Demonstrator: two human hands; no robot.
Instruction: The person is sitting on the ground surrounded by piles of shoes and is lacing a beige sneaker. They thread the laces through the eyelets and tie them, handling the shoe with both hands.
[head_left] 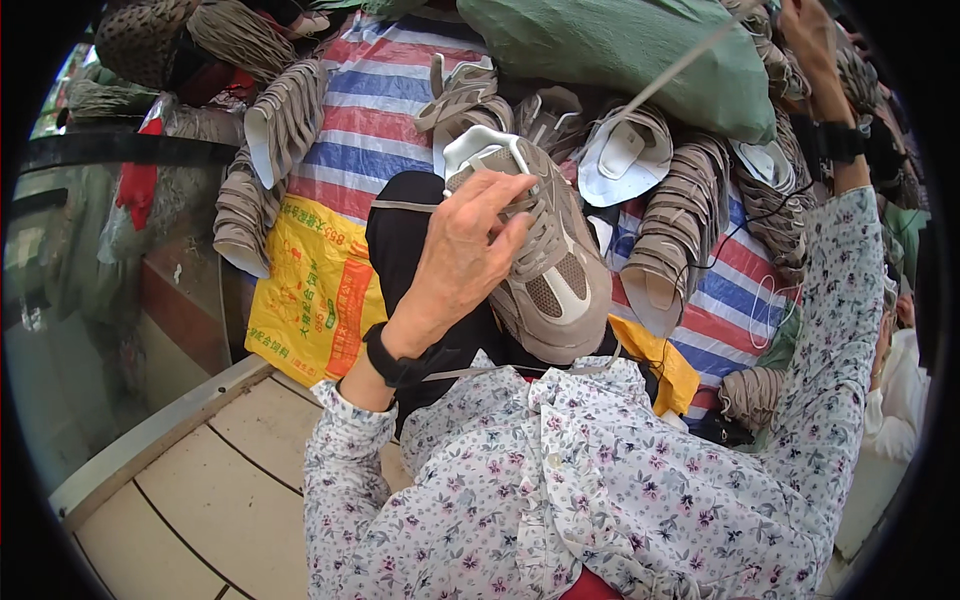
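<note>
The left hand (465, 255) sits near the middle of the view, fingers curled over the laced top of a grey-brown sneaker (545, 270), clamping it against the lap; a black wristband (385, 358) circles that wrist at about 7 o'clock from the hand. The sneaker points its toe toward 5 o'clock, its white tongue and collar at 11 o'clock, and it rests on a black cloth (400, 235) spread over the knees. The right hand (812, 40) is raised far out at 1 o'clock near the rim; its fingers appear closed around a thin pale lace (680, 65) that runs taut down toward the sneaker, though the rim partly cuts off the grip. A black band (838, 140) wraps that forearm. Stacks of unfinished shoe uppers (680, 215) lie piled at 12 to 3 o'clock, with more uppers (285, 120) at 10 o'clock. Under them is a red, white and blue striped sheet (365, 110), a yellow printed sack (310, 290) at 8 o'clock, and a green bag (620, 50) at 12 o'clock.
</note>
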